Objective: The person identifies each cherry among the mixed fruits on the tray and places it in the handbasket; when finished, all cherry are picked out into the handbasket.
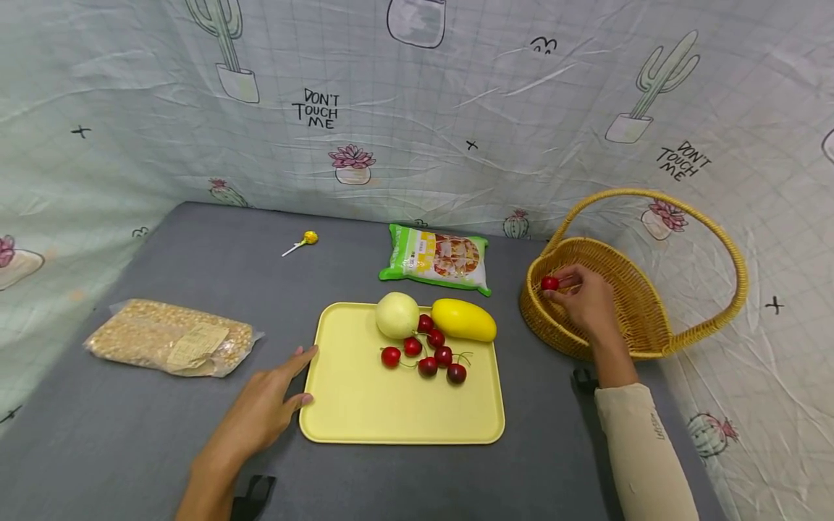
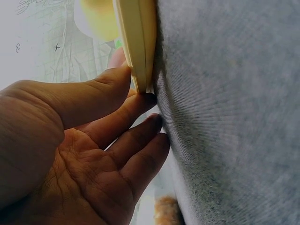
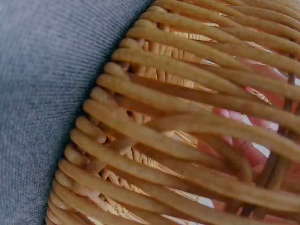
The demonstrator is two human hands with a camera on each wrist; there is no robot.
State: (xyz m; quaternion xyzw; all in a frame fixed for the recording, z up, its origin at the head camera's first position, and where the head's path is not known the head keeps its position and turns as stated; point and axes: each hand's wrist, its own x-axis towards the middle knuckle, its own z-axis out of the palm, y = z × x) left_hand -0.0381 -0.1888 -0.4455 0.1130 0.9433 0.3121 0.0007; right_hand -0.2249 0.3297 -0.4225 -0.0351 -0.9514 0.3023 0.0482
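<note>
A red cherry [image 1: 550,283] is pinched by my right hand [image 1: 586,300], which reaches into the wicker basket [image 1: 706,329] on the right. In the right wrist view, the basket's woven side [image 3: 187,117] hides most of that hand. On the yellow tray [image 1: 391,416] lie several dark red cherries [image 1: 428,367], a pale round fruit [image 1: 397,315] and a yellow oblong fruit [image 1: 463,320]. My left hand [image 1: 260,405], fingers spread, touches the tray's left edge. The left wrist view shows its thumb [image 2: 103,93] against the rim.
Left of the tray lies a clear bag of yellow kernels [image 1: 172,338]. A yellow lollipop [image 1: 309,237] and a green-and-white food packet [image 1: 436,257] lie toward the back of the grey tabletop [image 1: 365,481]. Behind hangs a printed cloth [image 1: 423,94]. The basket's tall handle [image 1: 736,268] arches up.
</note>
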